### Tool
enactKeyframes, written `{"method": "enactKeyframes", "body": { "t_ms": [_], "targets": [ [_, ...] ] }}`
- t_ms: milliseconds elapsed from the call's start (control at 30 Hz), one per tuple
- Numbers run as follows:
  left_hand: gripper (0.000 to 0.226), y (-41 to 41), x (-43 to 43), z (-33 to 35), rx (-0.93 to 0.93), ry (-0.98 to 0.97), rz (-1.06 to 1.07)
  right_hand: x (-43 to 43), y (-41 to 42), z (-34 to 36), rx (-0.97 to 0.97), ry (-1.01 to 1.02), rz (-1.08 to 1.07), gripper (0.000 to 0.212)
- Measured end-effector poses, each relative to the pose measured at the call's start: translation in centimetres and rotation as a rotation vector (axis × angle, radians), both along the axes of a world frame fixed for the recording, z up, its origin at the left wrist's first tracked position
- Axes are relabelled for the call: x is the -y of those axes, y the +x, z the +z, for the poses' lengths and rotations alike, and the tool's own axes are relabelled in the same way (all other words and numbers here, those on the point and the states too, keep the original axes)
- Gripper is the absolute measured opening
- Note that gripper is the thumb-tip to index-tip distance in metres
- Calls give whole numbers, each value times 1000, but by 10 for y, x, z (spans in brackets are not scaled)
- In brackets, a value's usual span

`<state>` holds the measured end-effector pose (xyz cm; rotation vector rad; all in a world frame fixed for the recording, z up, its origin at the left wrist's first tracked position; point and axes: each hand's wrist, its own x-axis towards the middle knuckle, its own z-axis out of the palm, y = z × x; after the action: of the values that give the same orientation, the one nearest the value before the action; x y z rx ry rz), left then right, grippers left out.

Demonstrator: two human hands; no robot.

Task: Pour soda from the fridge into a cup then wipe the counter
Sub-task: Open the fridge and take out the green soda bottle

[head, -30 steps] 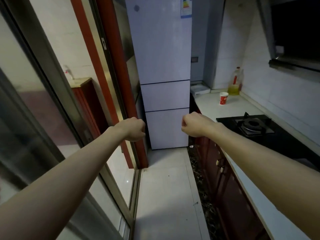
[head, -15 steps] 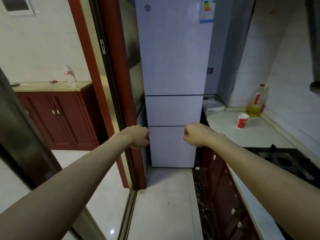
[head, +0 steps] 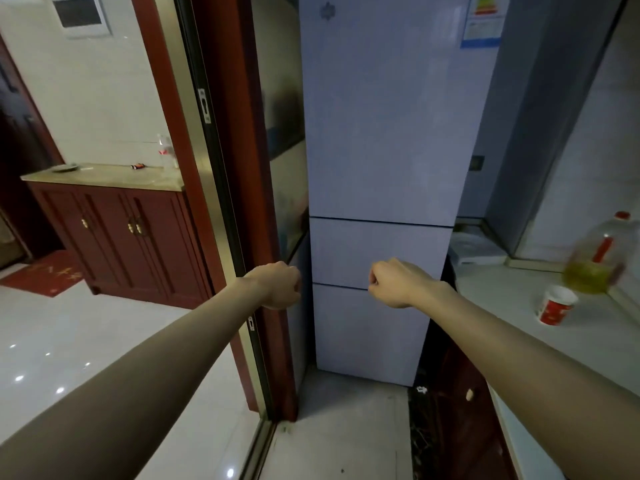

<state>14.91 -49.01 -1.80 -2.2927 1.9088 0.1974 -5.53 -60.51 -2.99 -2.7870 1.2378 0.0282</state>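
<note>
A tall white fridge (head: 388,133) with three closed doors stands straight ahead. A red and white paper cup (head: 556,305) sits upright on the pale counter (head: 498,299) to the right of the fridge. My left hand (head: 278,285) is a closed fist held out in front of the fridge's left edge, holding nothing. My right hand (head: 394,284) is also a fist, in front of the middle door, holding nothing. No soda is in sight.
A jug of yellow oil (head: 597,261) stands behind the cup. A white flat box (head: 474,252) lies beside the fridge. A red door frame (head: 221,168) with a sliding glass door is at my left. A red cabinet (head: 117,233) stands in the room beyond.
The view has moved closer to the fridge and turned left; the stove has left the frame. Both fists stay closed and held out in front.
</note>
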Motion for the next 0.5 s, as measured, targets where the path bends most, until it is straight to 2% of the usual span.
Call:
{"method": "enactKeyframes", "body": {
  "t_ms": [267,500],
  "targets": [
    [19,65,117,-11,-30,3,-33,102,62,-15,-30,40,-23,27],
    [23,129,220,-15,-36,40,-89,194,135,-10,-76,50,-52,24]
  ]
}}
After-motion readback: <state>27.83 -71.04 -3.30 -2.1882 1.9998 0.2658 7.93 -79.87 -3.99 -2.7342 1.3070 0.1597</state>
